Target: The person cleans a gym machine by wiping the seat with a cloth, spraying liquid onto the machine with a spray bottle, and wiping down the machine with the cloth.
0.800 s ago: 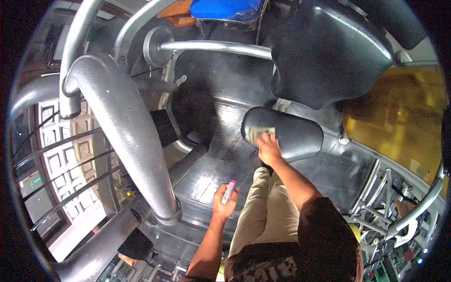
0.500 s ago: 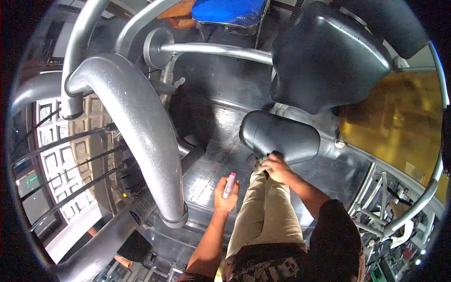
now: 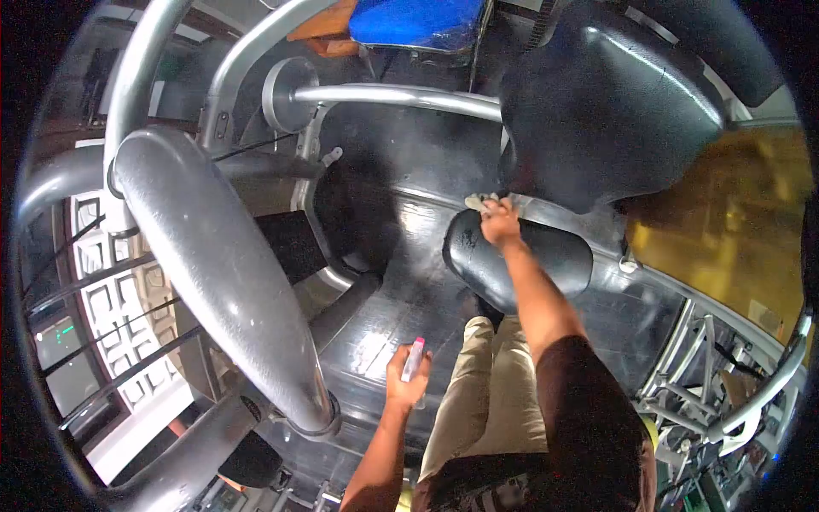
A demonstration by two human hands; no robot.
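Observation:
My left hand (image 3: 408, 380) is closed around a small clear bottle (image 3: 414, 359) with a pink top, held upright in front of my legs. Farther forward, my right hand (image 3: 501, 224) grips a pale cloth (image 3: 479, 203) at the far edge of a black padded cushion (image 3: 537, 263). Small wet-looking marks show on the cushion's left part. My right forearm passes over the cushion and hides some of it.
A thick silver machine arm (image 3: 223, 277) slants across the left side. A large black padded seat (image 3: 610, 111) stands beyond the cushion, with a yellowish panel (image 3: 725, 235) at right. A blue seat (image 3: 418, 21) is at the top.
My right hand swept from the cushion's left part to its near edge, then forward to its far edge with the cloth. My left hand has kept hold of the bottle, nearly in place.

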